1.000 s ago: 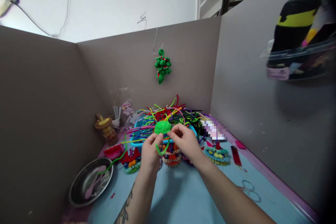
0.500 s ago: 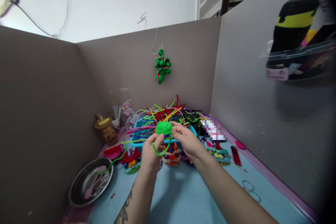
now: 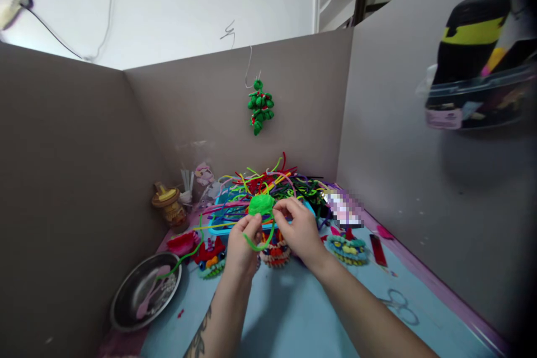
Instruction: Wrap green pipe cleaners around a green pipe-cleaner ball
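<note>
A bright green fuzzy pipe-cleaner coil (image 3: pixel 260 205), rounded and flat, is held up in front of the blue basket. My left hand (image 3: pixel 242 246) pinches its lower edge between thumb and fingers. At the coil's right edge, the closed fingertips of my right hand (image 3: pixel 298 230) grip the green pipe cleaner (image 3: pixel 263 246), whose loose length curves down and back toward my left thumb. Exactly where the fingertips meet the strand is partly hidden.
Behind my hands, a blue basket (image 3: pixel 218 229) overflows with coloured pipe cleaners. Fuzzy figures (image 3: pixel 347 247) stand along its front. A metal bowl (image 3: pixel 119 296) lies left, scissors (image 3: pixel 400 306) right. Grey panels (image 3: pixel 188 100) enclose the table; a green ornament (image 3: pixel 260 106) hangs at the back.
My right hand has turned and its fingers have curled in more at the coil's right edge. The left hand and the coil stay almost in place.
</note>
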`<move>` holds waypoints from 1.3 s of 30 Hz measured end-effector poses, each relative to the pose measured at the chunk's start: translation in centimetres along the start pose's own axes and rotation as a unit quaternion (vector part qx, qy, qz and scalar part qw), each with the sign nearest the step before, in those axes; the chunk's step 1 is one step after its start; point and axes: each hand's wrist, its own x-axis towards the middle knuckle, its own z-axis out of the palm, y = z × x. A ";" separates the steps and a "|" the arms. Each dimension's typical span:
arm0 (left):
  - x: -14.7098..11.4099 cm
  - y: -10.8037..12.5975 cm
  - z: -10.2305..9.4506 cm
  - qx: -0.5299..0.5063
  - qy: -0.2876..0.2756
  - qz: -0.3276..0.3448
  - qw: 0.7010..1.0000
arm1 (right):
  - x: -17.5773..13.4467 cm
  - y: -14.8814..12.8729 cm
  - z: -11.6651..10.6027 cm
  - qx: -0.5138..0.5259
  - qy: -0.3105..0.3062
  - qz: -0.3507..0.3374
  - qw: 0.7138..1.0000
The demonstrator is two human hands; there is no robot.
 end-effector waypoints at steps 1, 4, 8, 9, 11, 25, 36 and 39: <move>0.0 -0.1 0.0 0.008 0.006 0.004 1.000 | -0.1 -0.1 0.0 0.008 -0.004 0.007 1.000; 0.0 -0.3 -0.3 0.047 0.019 0.028 0.998 | -0.1 -0.4 0.1 0.026 0.001 0.043 0.999; -0.1 -0.5 -0.5 0.134 0.038 0.115 0.984 | -0.3 -0.6 0.4 0.053 0.013 0.089 0.995; -0.2 -0.4 -0.5 0.153 0.042 0.140 0.977 | -0.4 -0.6 0.5 0.062 0.016 0.098 0.993; -0.4 -0.3 -0.4 0.186 0.049 0.178 0.965 | -0.5 -0.6 0.7 0.068 0.026 0.105 0.992; -1.3 -0.7 0.4 0.254 0.046 0.243 0.935 | -0.7 0.3 1.2 -0.047 0.027 0.044 0.998; -0.3 0.8 -0.9 0.304 0.003 0.233 0.924 | 0.7 0.6 -0.4 0.053 -0.096 0.082 0.991; -0.2 0.8 -1.0 0.282 0.001 0.220 0.934 | 0.8 0.6 -0.4 0.120 -0.121 0.117 0.978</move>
